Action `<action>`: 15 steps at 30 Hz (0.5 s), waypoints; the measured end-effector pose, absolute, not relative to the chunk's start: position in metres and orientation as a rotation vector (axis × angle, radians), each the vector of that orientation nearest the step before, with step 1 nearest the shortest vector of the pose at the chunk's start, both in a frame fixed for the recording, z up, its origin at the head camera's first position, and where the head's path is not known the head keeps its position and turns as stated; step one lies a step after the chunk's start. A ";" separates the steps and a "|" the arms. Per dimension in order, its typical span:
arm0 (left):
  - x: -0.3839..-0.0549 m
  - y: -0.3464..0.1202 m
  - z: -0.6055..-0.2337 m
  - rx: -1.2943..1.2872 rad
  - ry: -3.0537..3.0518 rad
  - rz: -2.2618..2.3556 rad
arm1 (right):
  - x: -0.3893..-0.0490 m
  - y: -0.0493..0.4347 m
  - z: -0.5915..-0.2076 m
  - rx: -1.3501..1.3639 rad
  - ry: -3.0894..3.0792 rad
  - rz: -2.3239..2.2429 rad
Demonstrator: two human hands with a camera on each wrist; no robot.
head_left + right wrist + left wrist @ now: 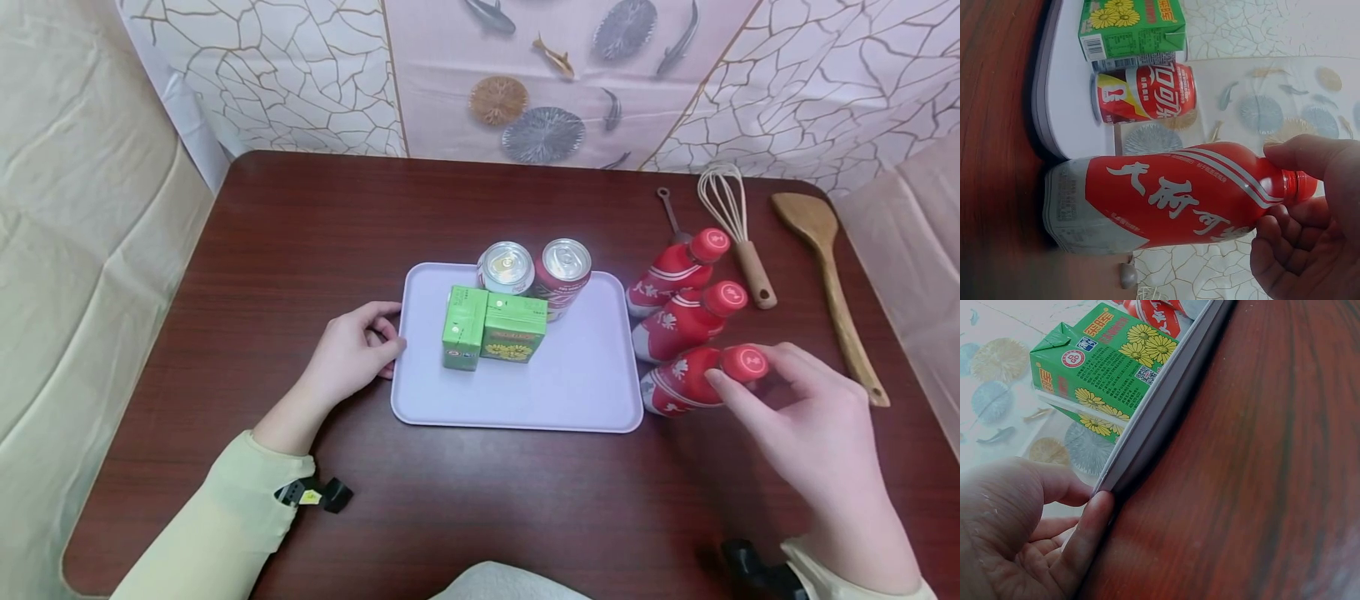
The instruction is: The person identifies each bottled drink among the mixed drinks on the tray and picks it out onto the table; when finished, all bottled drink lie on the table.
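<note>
A pale lilac tray [577,375] lies on the dark wooden table. My left hand [356,354] is at its left side, the thumb and a finger pinching the rim [1129,447]. On the tray stand two green drink cartons [463,329] with yellow flowers, and behind them two drink cans [564,271]. Along the tray's right side is a row of red-capped bottles [678,333]. My right hand [806,417] grips the nearest bottle [1166,194] around its neck, thumb on one side and curled fingers on the other. Its base is close to the tray's edge.
Behind the bottles lie a small dark utensil with a ringed handle [670,208] and a whisk [738,225]. A wooden spatula [832,283] lies at the far right. Patterned cloth [300,75] hangs behind the table [262,242].
</note>
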State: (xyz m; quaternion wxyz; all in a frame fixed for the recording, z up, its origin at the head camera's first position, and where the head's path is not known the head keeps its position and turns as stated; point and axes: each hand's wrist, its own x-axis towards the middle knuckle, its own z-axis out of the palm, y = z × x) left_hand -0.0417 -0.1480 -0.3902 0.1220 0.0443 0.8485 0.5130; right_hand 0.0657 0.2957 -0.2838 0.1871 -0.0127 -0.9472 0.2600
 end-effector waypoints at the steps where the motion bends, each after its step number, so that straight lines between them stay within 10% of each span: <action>1: -0.042 -0.148 -0.390 0.131 2.479 1.495 | 0.066 0.296 -0.284 -0.038 -2.669 0.734; 15: -0.041 -0.148 -0.388 0.129 2.487 1.485 | 0.067 0.295 -0.286 -0.097 -2.649 0.803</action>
